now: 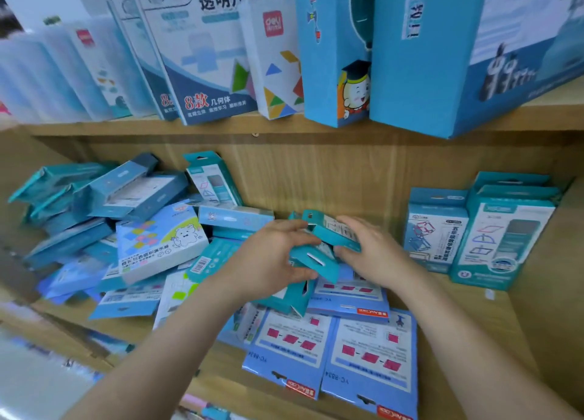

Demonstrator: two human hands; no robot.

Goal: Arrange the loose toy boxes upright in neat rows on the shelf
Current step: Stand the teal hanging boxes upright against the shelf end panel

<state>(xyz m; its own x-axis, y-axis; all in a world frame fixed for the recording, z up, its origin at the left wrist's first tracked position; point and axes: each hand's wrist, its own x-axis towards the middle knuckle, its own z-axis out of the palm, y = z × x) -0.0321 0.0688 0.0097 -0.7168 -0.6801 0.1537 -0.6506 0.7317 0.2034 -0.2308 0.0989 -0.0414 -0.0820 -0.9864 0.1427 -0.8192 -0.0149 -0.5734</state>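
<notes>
On the wooden shelf (363, 179) my left hand (268, 258) grips a teal toy box (316, 261) by its hanging tab. Just above it, my right hand (369, 252) holds a second teal box (331, 228) from the right side. Both boxes lie tilted in the middle of the shelf, touching each other. A loose heap of teal and blue boxes (126, 217) fills the shelf's left half. At the right end two short rows of boxes (480, 230) stand upright.
Flat blue packets with pink shapes (331, 347) lie at the shelf's front edge under my arms. The upper shelf holds large blue and white boxes (395, 50), some overhanging its edge. Bare wood shows between my hands and the upright rows.
</notes>
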